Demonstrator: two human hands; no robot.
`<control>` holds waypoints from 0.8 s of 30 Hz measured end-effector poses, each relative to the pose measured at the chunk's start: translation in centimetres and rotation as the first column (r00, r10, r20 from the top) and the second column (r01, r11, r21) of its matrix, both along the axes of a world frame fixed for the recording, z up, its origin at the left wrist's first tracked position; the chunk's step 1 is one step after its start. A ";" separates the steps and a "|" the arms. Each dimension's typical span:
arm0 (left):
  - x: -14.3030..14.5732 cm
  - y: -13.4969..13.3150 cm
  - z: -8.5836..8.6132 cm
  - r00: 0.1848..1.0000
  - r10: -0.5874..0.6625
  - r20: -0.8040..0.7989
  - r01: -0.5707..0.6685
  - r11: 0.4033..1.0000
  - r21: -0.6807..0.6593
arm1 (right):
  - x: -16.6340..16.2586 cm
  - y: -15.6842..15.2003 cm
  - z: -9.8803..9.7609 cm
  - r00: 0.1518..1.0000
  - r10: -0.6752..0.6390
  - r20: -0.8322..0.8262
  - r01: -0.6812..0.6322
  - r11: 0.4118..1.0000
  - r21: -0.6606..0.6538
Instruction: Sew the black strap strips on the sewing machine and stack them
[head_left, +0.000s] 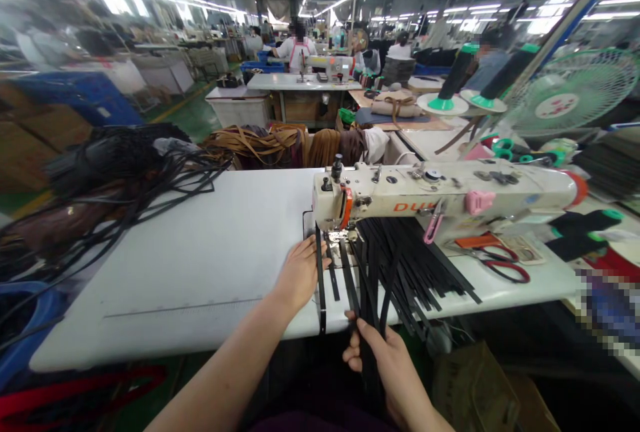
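Note:
My left hand (301, 273) lies on the white table just left of the sewing machine's needle area, its fingers resting against a narrow black strap (321, 285) that hangs over the front edge. My right hand (375, 345) is closed round several long black straps (371, 285) at the table's front edge, the thumb pressed on top. These straps run up towards the presser foot (343, 237) of the sewing machine (440, 195). A fanned pile of black straps (420, 265) lies under the machine's arm. Part of the left fingertips is hidden behind a strap.
Red-handled scissors (503, 264) lie at the machine's right. Black cords (175, 199) spill over the table's left side. Thread cones (455, 79) and a green fan (565, 95) stand at the right. Brown straps (270, 145) hang behind. Other people sit at machines farther off.

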State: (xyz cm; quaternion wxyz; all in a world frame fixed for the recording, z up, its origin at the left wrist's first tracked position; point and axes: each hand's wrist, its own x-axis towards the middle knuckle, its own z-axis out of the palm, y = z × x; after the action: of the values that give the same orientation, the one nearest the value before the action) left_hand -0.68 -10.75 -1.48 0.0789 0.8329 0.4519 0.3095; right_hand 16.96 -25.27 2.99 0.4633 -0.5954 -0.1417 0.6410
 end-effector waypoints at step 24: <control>0.1 -0.3 -0.3 1.000 0.015 0.013 -0.014 0.998 -0.062 | -0.1 -0.4 -0.5 0.994 0.061 0.092 -0.065 0.997 0.035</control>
State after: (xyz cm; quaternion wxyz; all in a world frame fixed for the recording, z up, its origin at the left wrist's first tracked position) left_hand -0.56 -11.03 -1.75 0.1054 0.8248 0.4666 0.3016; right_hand 16.83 -25.66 2.46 0.4471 -0.6102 -0.1936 0.6246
